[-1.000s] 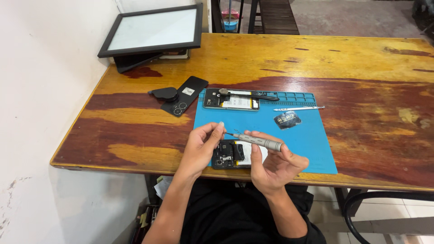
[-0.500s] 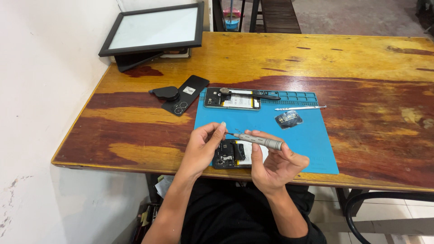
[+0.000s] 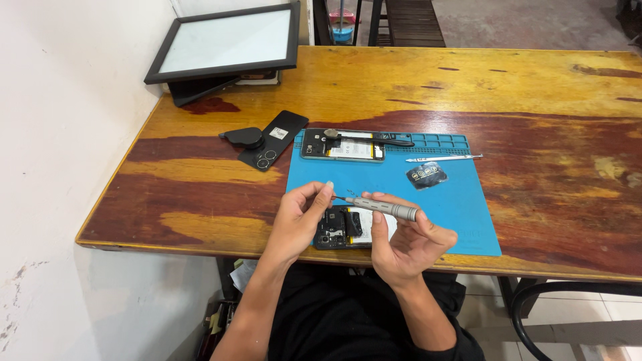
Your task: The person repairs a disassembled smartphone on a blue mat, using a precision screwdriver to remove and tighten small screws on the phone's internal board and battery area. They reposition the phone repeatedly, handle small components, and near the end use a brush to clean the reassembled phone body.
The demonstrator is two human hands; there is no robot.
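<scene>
Varnished orange-brown wooden surface (image 3: 548,87) against a white wall (image 3: 60,134) carries a blue rubber mat (image 3: 461,200), where the right hand (image 3: 408,244) grips a slim grey metal screwdriver (image 3: 384,208) and the left hand (image 3: 301,217) pinches its tip.

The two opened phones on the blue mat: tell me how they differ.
The near phone lies at the mat's front edge, partly hidden beneath the left hand and right hand; the far phone lies uncovered at the blue mat's back edge. A black tool rests across the far phone, none on the near phone. Both lie flat, backs off.
</scene>
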